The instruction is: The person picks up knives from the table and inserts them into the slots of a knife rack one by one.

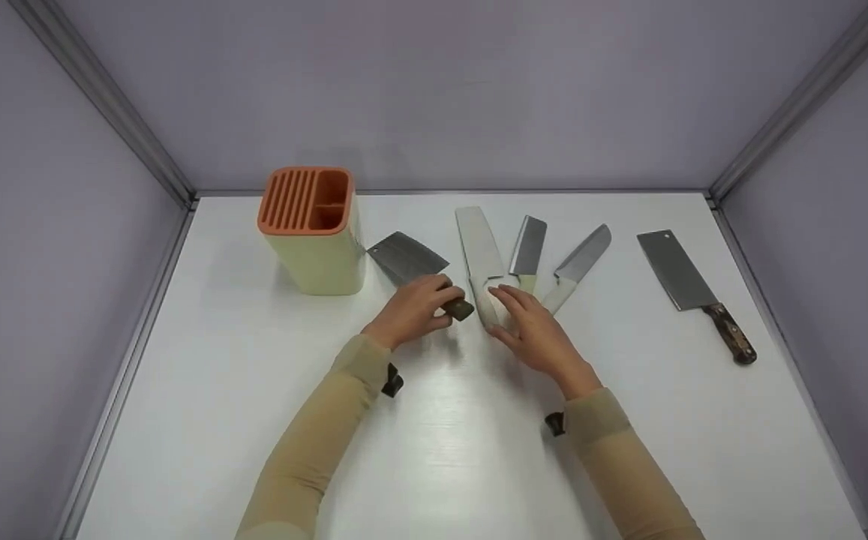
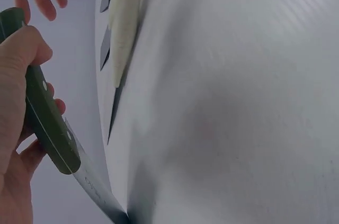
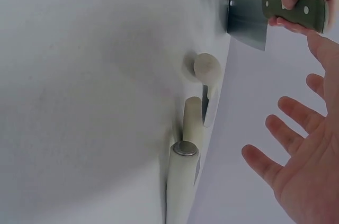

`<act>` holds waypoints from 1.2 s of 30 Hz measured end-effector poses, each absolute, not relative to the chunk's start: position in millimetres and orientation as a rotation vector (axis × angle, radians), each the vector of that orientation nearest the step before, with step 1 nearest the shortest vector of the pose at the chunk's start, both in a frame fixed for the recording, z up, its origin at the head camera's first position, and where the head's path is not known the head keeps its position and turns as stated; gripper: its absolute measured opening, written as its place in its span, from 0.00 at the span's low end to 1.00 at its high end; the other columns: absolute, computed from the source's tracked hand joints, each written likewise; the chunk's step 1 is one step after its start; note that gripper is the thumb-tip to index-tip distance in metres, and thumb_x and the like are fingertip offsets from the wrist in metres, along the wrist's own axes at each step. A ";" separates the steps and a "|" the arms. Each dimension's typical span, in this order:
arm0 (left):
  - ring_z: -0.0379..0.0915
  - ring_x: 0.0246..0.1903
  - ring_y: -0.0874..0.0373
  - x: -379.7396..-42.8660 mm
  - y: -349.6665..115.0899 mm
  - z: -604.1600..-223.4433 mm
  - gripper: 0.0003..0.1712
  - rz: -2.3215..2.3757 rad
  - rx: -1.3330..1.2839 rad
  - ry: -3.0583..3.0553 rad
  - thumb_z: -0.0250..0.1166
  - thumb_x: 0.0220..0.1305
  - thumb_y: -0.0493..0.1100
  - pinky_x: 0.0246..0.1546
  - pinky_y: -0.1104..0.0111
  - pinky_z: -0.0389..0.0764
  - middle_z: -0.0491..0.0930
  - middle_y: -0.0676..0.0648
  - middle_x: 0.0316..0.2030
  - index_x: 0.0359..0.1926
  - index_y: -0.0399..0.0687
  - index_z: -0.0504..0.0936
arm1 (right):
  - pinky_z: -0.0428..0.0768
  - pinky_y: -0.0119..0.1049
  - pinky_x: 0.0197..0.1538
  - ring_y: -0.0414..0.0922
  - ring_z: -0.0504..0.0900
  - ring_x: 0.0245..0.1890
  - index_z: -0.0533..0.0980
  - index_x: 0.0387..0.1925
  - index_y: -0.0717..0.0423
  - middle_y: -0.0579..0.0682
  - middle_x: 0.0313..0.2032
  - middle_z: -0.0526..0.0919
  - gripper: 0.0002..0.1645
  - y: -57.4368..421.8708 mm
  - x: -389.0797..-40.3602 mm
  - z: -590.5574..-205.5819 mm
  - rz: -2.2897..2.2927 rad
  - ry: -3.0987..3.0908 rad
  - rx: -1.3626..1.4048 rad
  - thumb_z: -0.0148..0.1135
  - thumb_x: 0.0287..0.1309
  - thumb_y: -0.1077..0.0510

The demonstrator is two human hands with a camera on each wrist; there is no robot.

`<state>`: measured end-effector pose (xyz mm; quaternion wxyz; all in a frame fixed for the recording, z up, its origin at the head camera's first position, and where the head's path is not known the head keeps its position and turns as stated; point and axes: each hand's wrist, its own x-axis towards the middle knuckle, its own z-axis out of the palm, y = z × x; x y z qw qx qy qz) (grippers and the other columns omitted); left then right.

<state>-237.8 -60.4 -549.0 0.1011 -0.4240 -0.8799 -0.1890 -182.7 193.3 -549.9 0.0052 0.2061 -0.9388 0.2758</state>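
My left hand [image 1: 412,310] grips the dark green riveted handle [image 2: 48,118] of a cleaver [image 1: 405,256]. Its grey blade points up and left, and in the left wrist view the handle end is raised off the table. My right hand [image 1: 537,331] hovers to the right with fingers spread, holding nothing; in the right wrist view its fingertips are close to the cleaver's handle, contact unclear. Below that hand is the pale handle of a long knife [image 1: 481,244]. Beside this knife lie a small cleaver [image 1: 529,246] and a pale-handled knife [image 1: 586,253], their handles partly hidden.
A cream knife block [image 1: 321,266] with an orange slotted top stands at the back left, next to the held cleaver's blade tip. Far right lies another cleaver [image 1: 677,270] with a dark patterned handle. Walls enclose the white table [image 1: 434,450] at the back and sides.
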 end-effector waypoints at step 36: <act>0.58 0.21 0.59 -241.8 -73.9 -473.5 0.05 -1.552 -0.773 -2.051 0.61 0.69 0.36 0.25 0.67 0.62 0.66 0.51 0.21 0.36 0.39 0.75 | 0.61 0.53 0.67 0.50 0.59 0.70 0.58 0.75 0.42 0.49 0.71 0.61 0.39 169.2 -196.3 -527.6 1.079 -2.858 0.744 0.53 0.68 0.36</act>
